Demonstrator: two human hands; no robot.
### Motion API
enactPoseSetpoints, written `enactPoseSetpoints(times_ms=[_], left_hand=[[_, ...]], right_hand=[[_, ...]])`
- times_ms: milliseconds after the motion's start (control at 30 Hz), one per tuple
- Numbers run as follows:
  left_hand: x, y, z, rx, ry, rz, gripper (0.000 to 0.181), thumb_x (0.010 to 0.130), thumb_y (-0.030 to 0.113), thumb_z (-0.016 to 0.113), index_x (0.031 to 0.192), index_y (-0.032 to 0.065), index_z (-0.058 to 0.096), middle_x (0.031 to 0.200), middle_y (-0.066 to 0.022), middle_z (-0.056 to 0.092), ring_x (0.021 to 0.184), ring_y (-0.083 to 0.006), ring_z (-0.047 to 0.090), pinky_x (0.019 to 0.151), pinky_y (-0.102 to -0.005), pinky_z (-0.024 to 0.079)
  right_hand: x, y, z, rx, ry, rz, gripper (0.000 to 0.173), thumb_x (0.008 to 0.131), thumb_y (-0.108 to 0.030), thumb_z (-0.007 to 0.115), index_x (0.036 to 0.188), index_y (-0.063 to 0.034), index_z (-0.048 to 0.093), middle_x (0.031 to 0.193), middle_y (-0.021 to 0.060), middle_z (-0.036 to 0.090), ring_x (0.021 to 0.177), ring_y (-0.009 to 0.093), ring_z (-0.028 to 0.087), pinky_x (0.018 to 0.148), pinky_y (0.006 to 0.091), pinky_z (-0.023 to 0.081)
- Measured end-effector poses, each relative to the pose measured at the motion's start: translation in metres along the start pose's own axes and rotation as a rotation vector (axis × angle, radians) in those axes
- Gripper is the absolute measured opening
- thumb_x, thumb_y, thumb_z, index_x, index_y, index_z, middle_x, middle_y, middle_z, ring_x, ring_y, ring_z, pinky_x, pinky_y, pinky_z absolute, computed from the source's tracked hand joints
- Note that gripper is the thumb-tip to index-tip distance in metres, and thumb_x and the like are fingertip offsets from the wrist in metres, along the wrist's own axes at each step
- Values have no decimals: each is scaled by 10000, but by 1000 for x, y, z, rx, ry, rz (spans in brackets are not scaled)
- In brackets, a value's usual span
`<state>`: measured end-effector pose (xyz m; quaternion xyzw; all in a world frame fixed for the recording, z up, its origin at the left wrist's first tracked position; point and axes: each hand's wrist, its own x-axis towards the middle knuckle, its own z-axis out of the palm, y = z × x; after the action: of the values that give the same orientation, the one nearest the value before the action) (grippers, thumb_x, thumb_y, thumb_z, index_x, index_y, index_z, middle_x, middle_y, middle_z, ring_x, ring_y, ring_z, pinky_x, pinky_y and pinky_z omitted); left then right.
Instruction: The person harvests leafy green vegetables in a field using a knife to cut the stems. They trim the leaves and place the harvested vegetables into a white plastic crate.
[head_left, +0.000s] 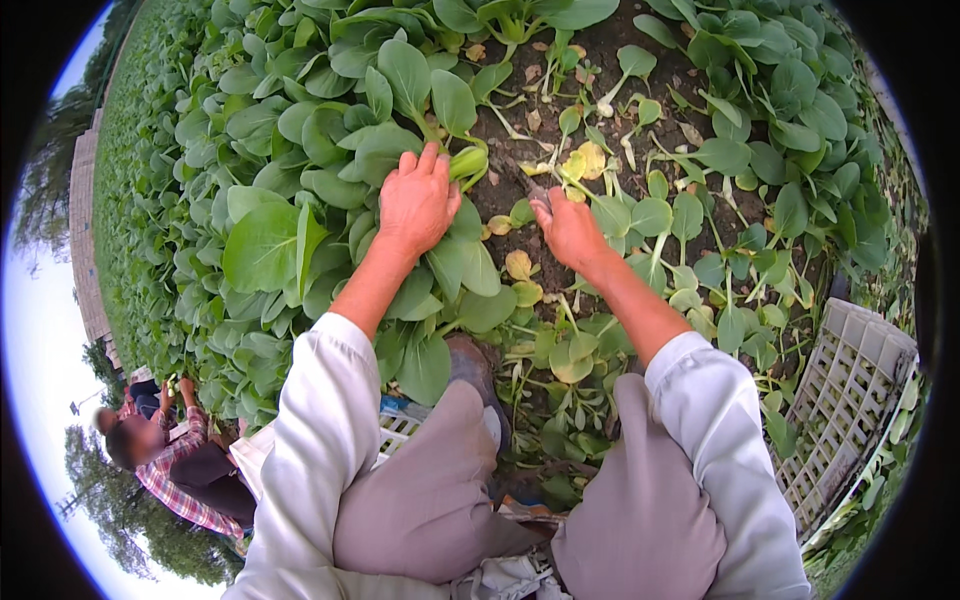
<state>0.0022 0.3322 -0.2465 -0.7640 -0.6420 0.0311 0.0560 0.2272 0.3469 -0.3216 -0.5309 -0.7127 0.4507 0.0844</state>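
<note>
Around a leafy green bok choy-like plant (466, 163) at the edge of the dense rows, my left hand (418, 196) has its fingers closed, with the pale green stalk base pointing right. My right hand (571, 231) is over the bare soil just to the right, closed on a dark, narrow tool (534, 187), probably a knife; its far end lies near the soil and its exact shape is hard to make out. Yellow leaves (585, 161) lie beside the right hand.
Cut leaves and stalks litter the soil (551, 262). A plastic crate (844, 397) stands at the lower right, another crate (396, 433) by my left leg. Co-workers (176, 457) crouch at the far left. Dense leafy plants (300, 127) fill the left side.
</note>
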Motion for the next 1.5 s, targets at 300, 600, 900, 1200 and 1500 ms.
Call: enactPoseSetpoints(times_ms=[300,600,900,1200,1500], left_hand=[[-7,3,-1,-52,-28,-23,305,790,174,665,1060,40,617,1271,-112,567,1038,-289,547,870,-407,471],[11,27,-51,-277,325,1,299,759,64,666,1055,100,645,1222,-58,621,987,-266,522,908,-364,362],[13,85,-90,-1493,-240,-241,290,956,189,550,1135,-33,597,1032,-73,645,930,-132,588,852,-286,466],[-4,120,-65,-1170,-216,-181,657,865,343,694,1344,-32,445,1276,-182,562,1184,-237,548,1039,-358,412],[-22,141,-61,-1775,-759,-288,512,802,106,737,1246,4,503,1112,-63,621,971,-138,608,886,-315,500]], right_hand=[[-32,-4,-2,-58,-169,59,347,990,-319,471,1055,21,502,883,265,665,829,440,650,742,509,518],[-54,15,-81,597,222,164,322,874,-321,702,1016,-47,613,769,20,633,685,98,567,611,291,462],[-72,-20,-151,1023,160,-112,531,753,-226,813,1179,-48,552,852,-8,598,550,27,476,453,192,359],[-106,-5,-107,1114,90,162,461,799,-192,740,1169,-9,534,752,-5,573,474,37,458,403,204,363],[-120,-9,-109,598,184,-33,287,766,-116,713,1003,4,606,803,14,609,702,75,518,610,246,449]])
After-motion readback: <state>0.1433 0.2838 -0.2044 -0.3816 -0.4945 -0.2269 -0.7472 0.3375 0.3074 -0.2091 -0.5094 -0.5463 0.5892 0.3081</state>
